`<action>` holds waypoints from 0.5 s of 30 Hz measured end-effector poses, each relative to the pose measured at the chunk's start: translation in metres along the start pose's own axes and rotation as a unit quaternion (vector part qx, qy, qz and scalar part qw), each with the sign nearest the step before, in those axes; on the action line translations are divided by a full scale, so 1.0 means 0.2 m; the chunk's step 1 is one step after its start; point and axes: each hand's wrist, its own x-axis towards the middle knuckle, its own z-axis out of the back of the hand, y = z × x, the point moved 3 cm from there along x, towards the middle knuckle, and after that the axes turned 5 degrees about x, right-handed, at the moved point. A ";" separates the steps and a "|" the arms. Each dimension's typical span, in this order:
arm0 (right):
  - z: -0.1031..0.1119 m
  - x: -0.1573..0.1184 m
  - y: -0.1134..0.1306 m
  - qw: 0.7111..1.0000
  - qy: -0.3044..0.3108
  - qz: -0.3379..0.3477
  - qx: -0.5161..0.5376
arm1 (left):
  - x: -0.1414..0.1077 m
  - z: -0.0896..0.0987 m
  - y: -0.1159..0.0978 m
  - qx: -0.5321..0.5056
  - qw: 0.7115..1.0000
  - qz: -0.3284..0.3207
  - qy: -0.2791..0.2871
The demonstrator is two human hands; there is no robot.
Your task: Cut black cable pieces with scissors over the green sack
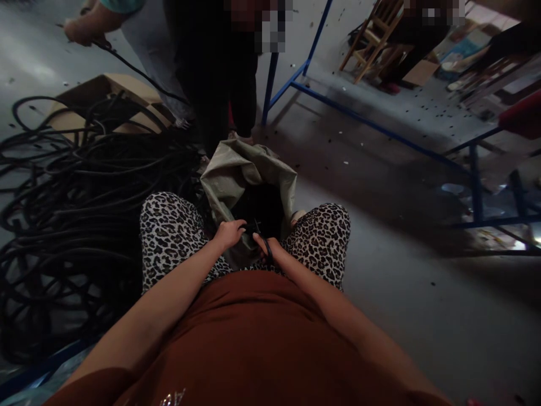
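"What was closest to you?"

"A rust-brown shirt (262, 332) with a bit of glittery marking (172, 398) at the lower edge, too cut off to read. Past it, both hands were low between the knees in leopard-print trousers (171, 237)."

"How was the left hand (230, 232) set?"

"Nearly closed, thumb and fingers pinched on a black strip (248, 228). Its tip pointed toward the right hand (267, 247)."

"And the right?"

"Curled round the dark handles of some scissors (267, 251), the slim blades reaching up by the strip. I couldn't tell how far apart the blades were."

"So where did the strip lie?"

"In the left fingertips, right beside the blades, at the near side of an open, pale sack (224, 169). The sack's inside was dark."

"Anything to the left?"

"A big tangle of black tubing (84, 192) on the floor, with an open cardboard box (118, 84) at its far side, more black loops lying in and over it."

"And farther off?"

"Someone's dark-trousered legs (211, 73) just beyond the sack, and a co-worker's hand (82, 29) gripping a black length (139, 73) at upper left. Across to the right stood a blue metal frame (359, 117), then a wooden chair (374, 36) beyond it."
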 end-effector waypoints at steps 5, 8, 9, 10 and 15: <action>0.00 0.03 -0.01 0.999 -0.016 0.022 -0.036 | 0.00 -0.02 0.01 -0.011 1.000 0.003 -0.002; 0.01 0.04 -0.02 0.998 -0.017 0.024 -0.057 | 0.00 -0.04 0.04 -0.005 1.000 0.024 0.004; 0.01 0.04 -0.02 0.998 -0.017 0.020 -0.064 | 0.00 -0.04 0.05 0.002 0.999 0.033 0.007; 0.01 0.04 -0.02 0.997 -0.018 0.014 -0.070 | 0.00 -0.04 0.06 0.011 0.999 0.039 0.012; 0.01 0.03 -0.02 0.996 -0.021 -0.012 -0.082 | 0.00 -0.04 0.07 0.052 0.997 0.043 0.037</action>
